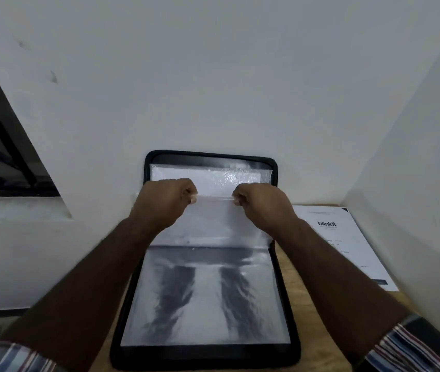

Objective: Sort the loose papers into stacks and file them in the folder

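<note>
A black zip folder lies open on the wooden table, its upper half leaning against the wall. Clear plastic sleeves fill both halves. My left hand and my right hand each pinch the top edge of one clear sleeve that stands lifted over the folder's spine. A white sheet shows through the sleeve, blurred. Behind it, another sleeve with white paper lies against the upper half. The lower sleeve reflects my forearms. A printed paper headed "blinkit" lies to the right of the folder.
White walls close in behind and on the right. A dark barred window sits at the left above a white ledge. The wooden table shows beside the folder's right edge.
</note>
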